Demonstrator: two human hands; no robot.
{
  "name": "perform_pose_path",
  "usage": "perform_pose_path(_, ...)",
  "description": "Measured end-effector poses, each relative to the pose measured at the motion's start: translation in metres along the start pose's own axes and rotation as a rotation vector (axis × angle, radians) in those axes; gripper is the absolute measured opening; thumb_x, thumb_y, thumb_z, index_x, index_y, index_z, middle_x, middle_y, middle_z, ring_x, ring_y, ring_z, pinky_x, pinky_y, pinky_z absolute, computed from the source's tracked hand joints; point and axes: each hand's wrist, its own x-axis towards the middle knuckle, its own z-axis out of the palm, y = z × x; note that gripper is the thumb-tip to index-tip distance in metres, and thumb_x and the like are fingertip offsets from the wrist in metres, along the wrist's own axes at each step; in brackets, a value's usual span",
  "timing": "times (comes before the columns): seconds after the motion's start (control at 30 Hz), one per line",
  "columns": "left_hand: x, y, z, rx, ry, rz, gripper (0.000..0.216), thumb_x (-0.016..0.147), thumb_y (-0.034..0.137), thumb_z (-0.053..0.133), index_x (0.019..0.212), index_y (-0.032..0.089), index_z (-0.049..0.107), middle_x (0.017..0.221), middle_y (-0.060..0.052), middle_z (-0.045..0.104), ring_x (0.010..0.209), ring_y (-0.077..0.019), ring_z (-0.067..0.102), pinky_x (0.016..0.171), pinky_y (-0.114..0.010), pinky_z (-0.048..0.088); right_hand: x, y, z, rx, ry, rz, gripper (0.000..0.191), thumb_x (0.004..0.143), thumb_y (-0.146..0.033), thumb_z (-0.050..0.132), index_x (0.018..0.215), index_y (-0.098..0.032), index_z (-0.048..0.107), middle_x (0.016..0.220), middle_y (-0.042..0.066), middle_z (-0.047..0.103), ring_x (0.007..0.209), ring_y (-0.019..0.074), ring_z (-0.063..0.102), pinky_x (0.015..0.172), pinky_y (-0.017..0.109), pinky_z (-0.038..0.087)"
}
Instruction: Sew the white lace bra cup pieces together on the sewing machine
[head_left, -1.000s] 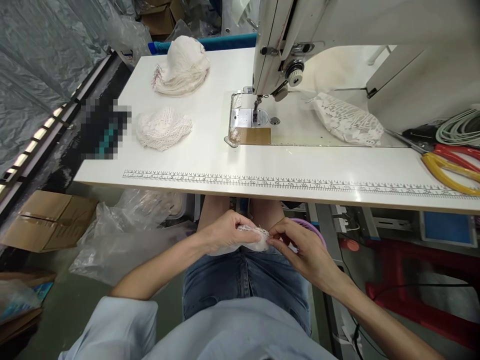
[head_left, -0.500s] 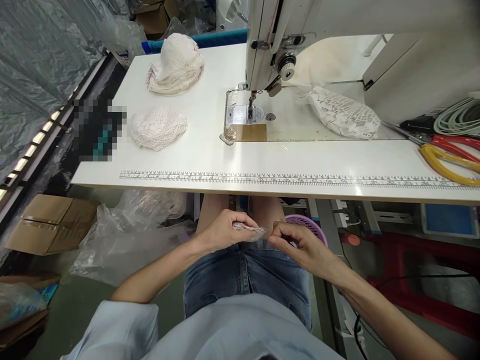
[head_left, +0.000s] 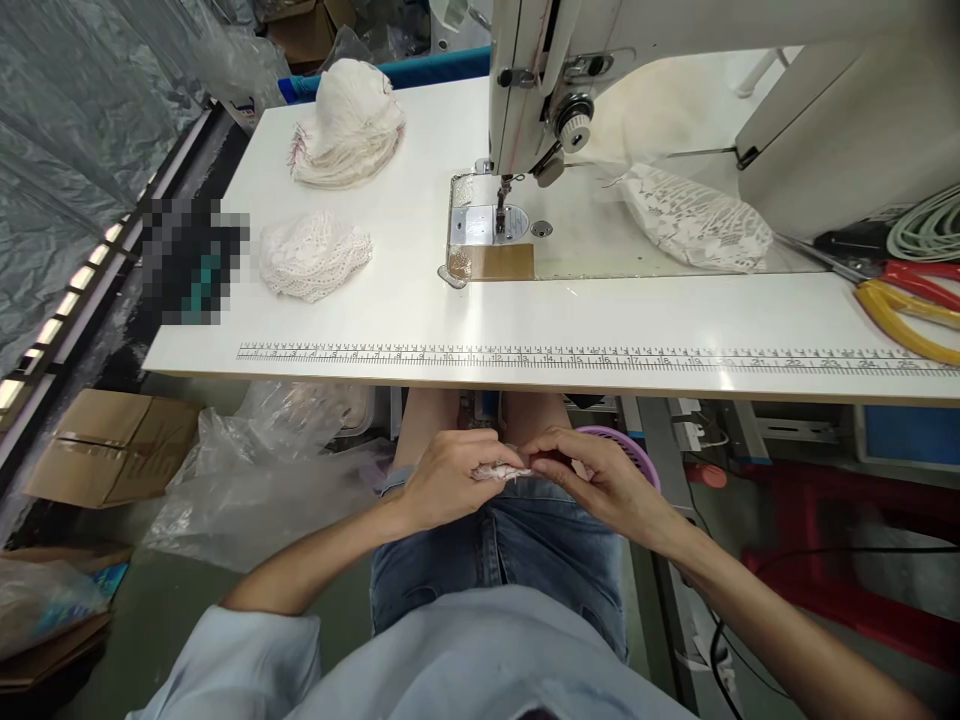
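Observation:
Over my lap, in front of the table edge, my left hand (head_left: 457, 478) is closed on a small piece of white lace fabric (head_left: 501, 471). My right hand (head_left: 589, 478) pinches the right end of the same lace, its fingertips meeting those of the left hand. Most of the piece is hidden by the fingers. Above the hands stands a sewing machine with its presser foot (head_left: 502, 205) over the needle plate. A heap of white lace (head_left: 315, 255) and a stack of cream fabric pieces (head_left: 349, 125) lie on the left of the table.
A ruler strip (head_left: 585, 358) runs along the front of the white table (head_left: 375, 320). White lace fabric (head_left: 694, 220) lies under the machine arm. Yellow-handled scissors (head_left: 904, 320) rest at the right. A purple basket (head_left: 626, 452) is below the table; a cardboard box (head_left: 112, 445) stands left.
My right hand has moved left to meet the left hand and now grips the lace's end. The lace shows more between the two hands. The camera view has shifted slightly.

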Motion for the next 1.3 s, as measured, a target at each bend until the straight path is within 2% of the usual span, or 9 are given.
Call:
perform_pose_path(0.2,-0.002,-0.002,0.004,0.202,0.092,0.144,0.025,0.089,0.024,0.049,0.082,0.016,0.071,0.060,-0.001,0.058,0.052,-0.0083,0.047,0.053,-0.021,0.034,-0.005,-0.002,0.002,0.009,-0.028,0.103,0.027,0.096,-0.034,0.039,0.092,-0.020,0.062,0.078,0.002,0.064,0.066,0.0133,0.057,0.060,0.024,0.042)
perform_pose_path(0.43,-0.003,-0.003,0.006,0.270,0.016,0.044,0.030,0.089,0.026,0.043,0.084,0.018,0.072,0.059,-0.003,0.059,0.054,-0.0108,0.049,0.057,-0.023,0.037,-0.004,-0.003,0.007,0.003,0.007,0.117,0.020,0.092,-0.036,0.047,0.087,-0.021,0.059,0.073,0.001,0.062,0.063,0.0139,0.054,0.054,0.024,0.038)
perform_pose_path(0.67,0.001,0.004,0.007,-0.089,0.001,-0.223,0.019,0.082,0.027,0.057,0.081,0.015,0.071,0.069,-0.003,0.064,0.061,-0.0103,0.054,0.058,-0.021,0.038,-0.007,-0.004,0.009,0.120,0.124,0.065,0.016,0.094,-0.030,0.041,0.083,-0.021,0.049,0.076,0.001,0.052,0.065,0.0132,0.048,0.057,0.025,0.036)
perform_pose_path(0.83,0.011,0.006,0.010,-0.439,-0.140,-0.499,0.022,0.070,0.033,0.069,0.075,0.011,0.071,0.065,-0.001,0.063,0.059,-0.0100,0.052,0.054,-0.020,0.036,-0.006,-0.010,0.012,0.381,0.110,0.099,0.014,0.095,-0.030,0.039,0.085,-0.022,0.045,0.089,0.002,0.051,0.061,0.0106,0.044,0.054,0.024,0.038)
perform_pose_path(0.93,0.015,0.007,0.006,-0.619,-0.212,-0.607,0.022,0.064,0.031,0.075,0.070,0.010,0.070,0.061,-0.001,0.062,0.057,-0.0097,0.052,0.054,-0.021,0.037,-0.015,-0.001,0.002,0.174,0.050,0.070,0.016,0.096,-0.027,0.034,0.083,-0.023,0.041,0.077,0.001,0.049,0.057,0.0115,0.041,0.053,0.025,0.037)
perform_pose_path(1.03,0.017,0.006,0.001,-0.812,-0.232,-0.793,0.025,0.056,0.031,0.080,0.065,0.010,0.068,0.061,-0.001,0.062,0.058,-0.0104,0.054,0.055,-0.022,0.041,-0.039,0.030,-0.019,-0.361,0.055,0.012,0.013,0.092,-0.022,0.035,0.082,-0.021,0.043,0.070,0.002,0.050,0.056,0.0148,0.043,0.052,0.028,0.036)
perform_pose_path(1.13,0.020,0.004,0.001,-0.966,-0.217,-0.909,0.032,0.050,0.031,0.084,0.066,0.010,0.067,0.062,-0.003,0.063,0.060,-0.0114,0.057,0.058,-0.024,0.044,-0.064,0.057,-0.038,-0.756,0.089,0.097,0.019,0.086,-0.018,0.033,0.086,-0.019,0.052,0.073,0.009,0.057,0.058,0.0214,0.052,0.047,0.031,0.037)
perform_pose_path(1.2,0.022,0.004,0.004,-1.011,-0.213,-0.943,0.037,0.045,0.031,0.086,0.066,0.008,0.067,0.061,-0.003,0.062,0.059,-0.0118,0.057,0.058,-0.025,0.044,-0.069,0.054,-0.040,-0.784,0.152,0.126,0.023,0.088,-0.019,0.032,0.090,-0.019,0.055,0.089,0.014,0.062,0.071,0.0251,0.059,0.055,0.035,0.044)
perform_pose_path(1.3,0.025,0.005,0.009,-1.023,-0.200,-0.966,0.040,0.041,0.032,0.088,0.064,0.007,0.066,0.059,-0.004,0.061,0.056,-0.0117,0.056,0.056,-0.026,0.043,-0.058,0.022,-0.026,-0.474,0.136,0.075,0.015,0.092,-0.026,0.042,0.099,-0.023,0.055,0.098,0.010,0.062,0.088,0.0231,0.060,0.070,0.033,0.048)
